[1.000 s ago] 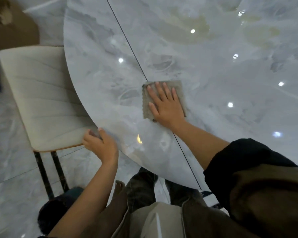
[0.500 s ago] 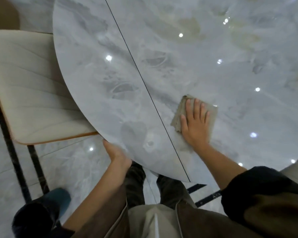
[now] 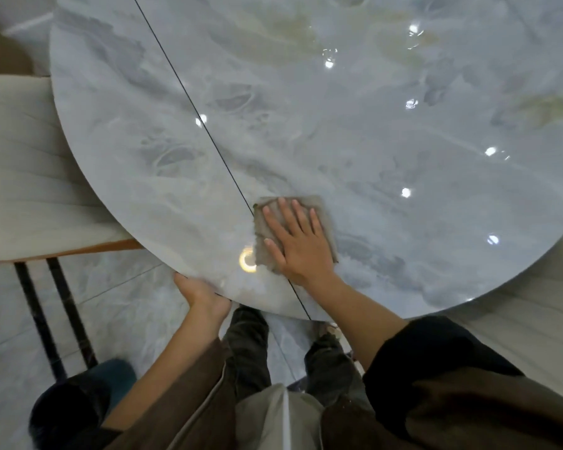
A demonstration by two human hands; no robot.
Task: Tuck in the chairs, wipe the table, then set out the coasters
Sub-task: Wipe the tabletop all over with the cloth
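A round glossy grey marble table (image 3: 371,125) fills most of the view, with a thin dark seam (image 3: 208,131) running across it. A grey-brown cloth (image 3: 261,232) lies flat on the tabletop just right of the seam, close to the near edge. My right hand (image 3: 301,248) presses down on the cloth with fingers spread. My left hand (image 3: 202,295) grips the table's near rim, fingers hidden under it. A cream padded chair (image 3: 30,190) stands at the left, its seat partly under the table. No coasters are in view.
A second pale chair seat (image 3: 533,303) shows under the table's right rim. The left chair's black legs (image 3: 56,319) stand on the marble floor. My legs and feet (image 3: 247,345) are right below the table's near edge.
My right hand has slid the cloth from the seam farther up the table down to the near edge. My left hand has shifted along the rim, away from the chair.
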